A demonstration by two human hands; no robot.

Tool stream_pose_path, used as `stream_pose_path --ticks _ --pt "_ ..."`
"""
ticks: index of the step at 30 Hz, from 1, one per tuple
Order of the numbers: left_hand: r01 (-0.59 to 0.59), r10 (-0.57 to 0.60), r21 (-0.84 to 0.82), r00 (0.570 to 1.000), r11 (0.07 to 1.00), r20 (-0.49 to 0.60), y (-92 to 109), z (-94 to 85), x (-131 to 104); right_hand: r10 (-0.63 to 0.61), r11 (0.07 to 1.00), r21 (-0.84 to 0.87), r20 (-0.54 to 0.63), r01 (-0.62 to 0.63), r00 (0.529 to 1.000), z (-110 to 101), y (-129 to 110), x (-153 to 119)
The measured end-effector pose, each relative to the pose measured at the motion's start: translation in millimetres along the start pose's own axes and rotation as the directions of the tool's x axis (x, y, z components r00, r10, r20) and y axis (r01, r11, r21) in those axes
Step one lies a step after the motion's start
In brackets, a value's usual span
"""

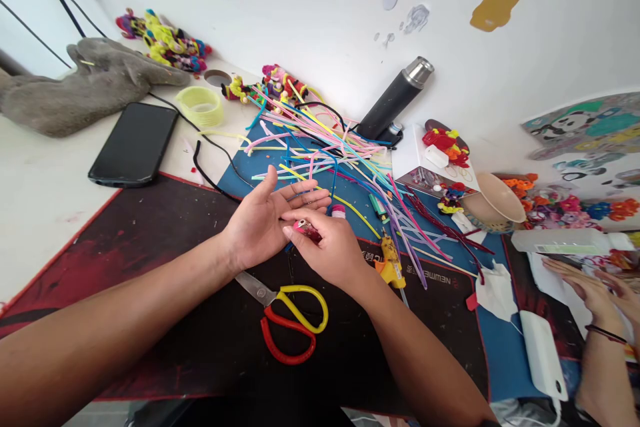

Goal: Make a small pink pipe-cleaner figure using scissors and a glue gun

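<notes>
Because the right hand's [330, 247] fingers wrap around it, most of the small red object [307, 230] is hidden; only its upper end shows, with a pale round spot, and what it is cannot be told. The scissors [273, 298] are partly covered too: their blades run under the left wrist, while the yellow and red handles lie bare on the dark mat [200, 340]. Behind the right hand, a pink-capped item [339, 211] is half out of sight. The loose pipe cleaners [320, 140] overlap so much that single ones are hard to follow, and they hide the foot of the black flask [395, 100]. At the right edge, another person's hands [590, 287] are cut off.

The red object sits between the right thumb and fingers, pinched just over the left hand [265, 220]. That hand is open, palm up, its fingers reaching behind the right hand; whether its palm touches the object cannot be told.
</notes>
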State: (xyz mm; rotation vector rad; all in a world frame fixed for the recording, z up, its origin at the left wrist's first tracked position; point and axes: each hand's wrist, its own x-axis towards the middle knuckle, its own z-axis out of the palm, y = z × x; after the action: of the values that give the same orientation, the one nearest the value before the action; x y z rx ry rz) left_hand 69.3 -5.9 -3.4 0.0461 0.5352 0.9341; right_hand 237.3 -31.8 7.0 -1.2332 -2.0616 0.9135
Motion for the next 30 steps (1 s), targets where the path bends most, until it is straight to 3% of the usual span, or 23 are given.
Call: stream_pose_path --ticks 20,30 --pt "-0.011 0.011 0.000 1.000 1.000 0.005 2 -1.6 1 0.032 0.999 0.022 -0.005 -0.032 0.999 -4 -2 -1" --pt "-0.102 0.094 -0.102 0.992 0.989 -0.088 7 8.9 0 0.063 0.997 0.060 -0.080 -0.058 0.995 -4 -2 -7"
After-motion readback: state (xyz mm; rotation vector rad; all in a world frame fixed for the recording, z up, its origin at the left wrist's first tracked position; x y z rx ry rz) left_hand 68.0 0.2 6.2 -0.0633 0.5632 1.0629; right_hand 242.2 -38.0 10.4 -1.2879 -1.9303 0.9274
